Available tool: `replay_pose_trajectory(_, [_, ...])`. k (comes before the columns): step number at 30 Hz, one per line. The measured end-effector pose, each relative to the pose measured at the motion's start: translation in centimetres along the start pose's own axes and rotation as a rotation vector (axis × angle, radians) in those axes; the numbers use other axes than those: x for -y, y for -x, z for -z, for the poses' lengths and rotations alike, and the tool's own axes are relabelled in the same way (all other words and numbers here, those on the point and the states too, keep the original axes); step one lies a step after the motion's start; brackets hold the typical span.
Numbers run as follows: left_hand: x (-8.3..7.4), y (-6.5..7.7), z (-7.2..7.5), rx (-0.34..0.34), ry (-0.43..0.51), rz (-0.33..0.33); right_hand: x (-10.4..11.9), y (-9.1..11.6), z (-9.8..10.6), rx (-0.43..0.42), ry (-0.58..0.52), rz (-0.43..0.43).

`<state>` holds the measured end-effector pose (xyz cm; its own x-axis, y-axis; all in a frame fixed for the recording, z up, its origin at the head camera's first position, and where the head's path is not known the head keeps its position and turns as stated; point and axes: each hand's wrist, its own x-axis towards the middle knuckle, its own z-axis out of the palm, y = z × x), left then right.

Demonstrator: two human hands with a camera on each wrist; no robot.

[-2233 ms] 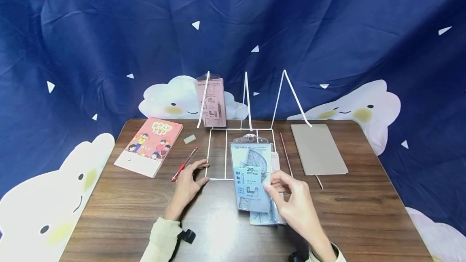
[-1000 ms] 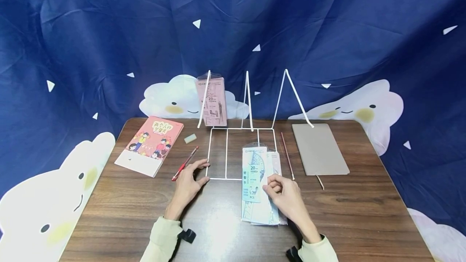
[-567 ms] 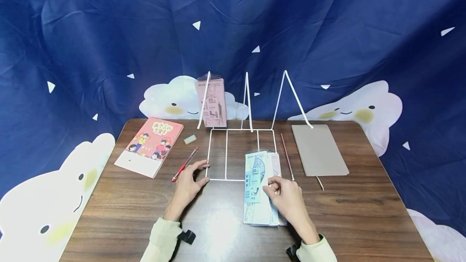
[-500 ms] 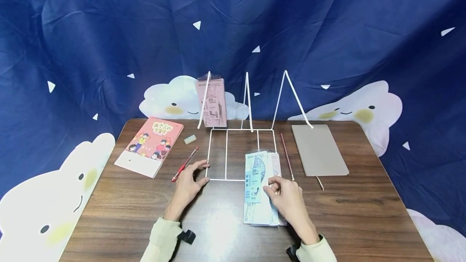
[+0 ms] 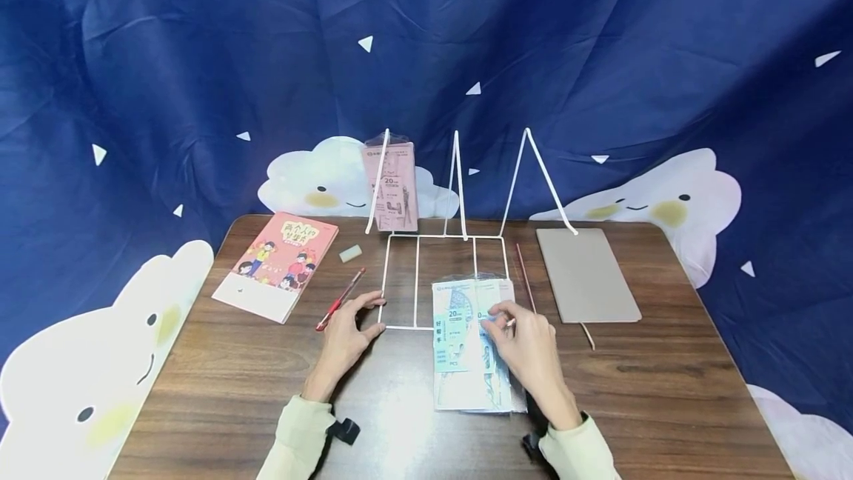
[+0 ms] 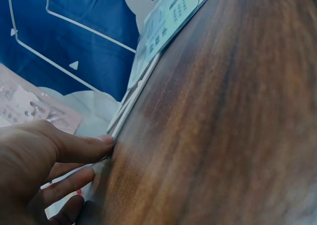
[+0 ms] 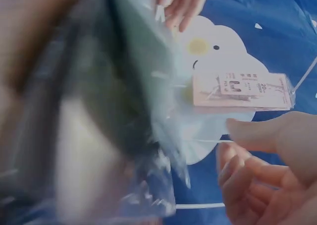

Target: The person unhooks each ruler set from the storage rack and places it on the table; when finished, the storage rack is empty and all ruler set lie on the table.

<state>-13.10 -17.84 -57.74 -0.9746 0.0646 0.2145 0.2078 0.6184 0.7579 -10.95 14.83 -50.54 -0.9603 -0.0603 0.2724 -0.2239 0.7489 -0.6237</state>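
My left hand (image 5: 340,343) rests at the front left corner of the white wire rack (image 5: 416,284). Its thumb and index finger lie apart along the side wire, and in the left wrist view the thumb (image 6: 101,141) touches the wire. Blue ruler set packs (image 5: 453,391) in clear plastic overlap at the rack's front right. My right hand (image 5: 533,350) reaches over their right side with bent thumb and index finger. Whether these pinch a pack I cannot tell. A blurred pack (image 7: 119,136) fills the left of the right wrist view.
A pink ruler set pack (image 5: 397,202) stands upright at the rack's back left. To the left are a pink book (image 5: 276,265), an eraser (image 5: 349,252) and a red pen (image 5: 341,298). A thin red stick (image 5: 524,272) and a grey notebook (image 5: 589,276) lie on the right.
My right hand has lowered the blue ruler set pack it held up. Lately the front pack has shifted left, uncovering more of another. My left hand stays put.
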Motion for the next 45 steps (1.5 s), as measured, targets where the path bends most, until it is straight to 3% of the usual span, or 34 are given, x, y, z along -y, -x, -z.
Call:
replay_pose_trajectory(6, [0.2,-0.1,-0.4,0.007,-0.006,-0.011,0.9,-5.2,-0.9,0.015,-0.290,0.075])
replay_pose_trajectory(11, [-0.1,-0.1,-1.0,-0.001,-0.001,-0.049,2.2,-9.6,-1.8,0.041,-0.489,0.067])
replay_pose_trajectory(16, [-0.3,-0.2,-1.4,0.006,0.003,-0.078,3.7,-13.3,-2.7,0.014,-0.533,0.107])
replay_pose_trajectory(23, [-0.5,-0.3,-1.4,0.015,-0.003,-0.060,5.5,-17.5,-4.4,0.013,-0.564,0.121])
replay_pose_trajectory(29, [-0.5,-0.3,-1.2,0.018,0.014,-0.055,6.1,-19.6,-5.9,0.022,-0.610,0.115])
replay_pose_trajectory(33, [-0.4,-0.3,-0.9,0.007,0.017,-0.061,6.5,-20.3,-6.6,0.008,-0.578,0.105])
replay_pose_trajectory(38, [-0.1,-0.2,-0.6,-0.017,0.009,-0.068,6.9,-20.7,-7.3,-0.004,-0.548,0.102])
replay_pose_trajectory(45, [0.5,-0.1,-0.1,-0.026,0.009,-0.046,7.5,-20.4,-7.9,0.011,-0.598,0.158])
